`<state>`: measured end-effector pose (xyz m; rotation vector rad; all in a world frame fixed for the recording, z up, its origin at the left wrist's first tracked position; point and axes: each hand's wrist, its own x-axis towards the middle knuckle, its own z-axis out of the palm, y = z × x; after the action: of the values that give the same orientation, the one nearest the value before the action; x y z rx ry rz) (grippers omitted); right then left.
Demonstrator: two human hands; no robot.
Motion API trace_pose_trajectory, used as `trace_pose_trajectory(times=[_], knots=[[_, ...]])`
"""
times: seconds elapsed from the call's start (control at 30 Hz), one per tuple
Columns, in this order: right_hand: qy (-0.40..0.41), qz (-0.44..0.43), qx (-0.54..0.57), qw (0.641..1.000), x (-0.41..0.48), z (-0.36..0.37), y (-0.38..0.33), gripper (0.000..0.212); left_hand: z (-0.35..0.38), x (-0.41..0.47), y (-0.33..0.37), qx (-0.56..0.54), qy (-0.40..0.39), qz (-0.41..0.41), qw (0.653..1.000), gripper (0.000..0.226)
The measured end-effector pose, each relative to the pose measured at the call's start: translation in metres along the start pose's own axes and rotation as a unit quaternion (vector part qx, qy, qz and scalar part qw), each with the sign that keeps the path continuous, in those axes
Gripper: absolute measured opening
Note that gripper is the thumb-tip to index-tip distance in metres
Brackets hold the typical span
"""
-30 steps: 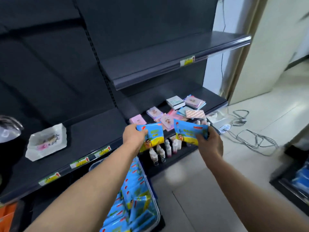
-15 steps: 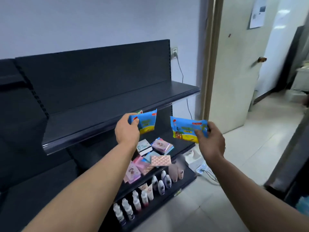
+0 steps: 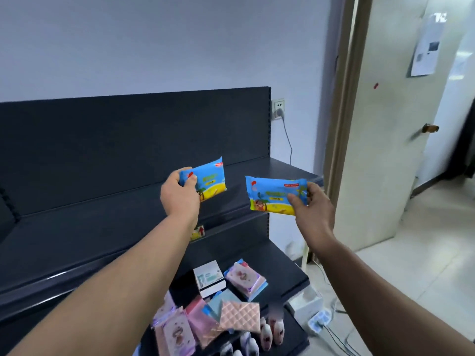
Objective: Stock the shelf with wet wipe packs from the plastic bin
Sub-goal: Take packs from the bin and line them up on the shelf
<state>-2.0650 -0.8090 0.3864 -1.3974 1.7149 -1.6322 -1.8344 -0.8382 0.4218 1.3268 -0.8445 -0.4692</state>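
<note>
My left hand (image 3: pixel 180 192) grips a blue and yellow wet wipe pack (image 3: pixel 209 179) by its left end, holding it in the air over the dark top shelf (image 3: pixel 102 227). My right hand (image 3: pixel 312 209) pinches a second blue and yellow wet wipe pack (image 3: pixel 272 195) by its right side, a little lower and near the shelf's right end. Both packs hang above the shelf board without touching it. The plastic bin is out of view.
The shelf below (image 3: pixel 277 273) carries pink and blue small packs (image 3: pixel 246 278) and a white box (image 3: pixel 209 278); small bottles (image 3: pixel 272 330) stand lower still. A wall socket with a cable (image 3: pixel 279 110) is right of the shelving. A door (image 3: pixel 393 124) stands open at right, with cables on the floor.
Both hands rose with their packs from the lower shelves up to the top shelf level. My view tilted upward, so the bin dropped out of sight.
</note>
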Motion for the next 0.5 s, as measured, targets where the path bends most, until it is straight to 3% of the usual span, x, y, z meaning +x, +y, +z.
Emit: trace_pose_trajectory(times=[0.27,0.5], knots=[[-0.010,0.021,-0.018,1.000,0.131,0.072,0.019,0.028,0.078,0.099,-0.014,0.004,-0.001,0.002,1.000,0.013],[-0.070,0.035,-0.042,0.996,0.229,0.115,0.048,0.024,0.127,0.143,-0.027,0.040,-0.014,0.002,0.999,0.016]])
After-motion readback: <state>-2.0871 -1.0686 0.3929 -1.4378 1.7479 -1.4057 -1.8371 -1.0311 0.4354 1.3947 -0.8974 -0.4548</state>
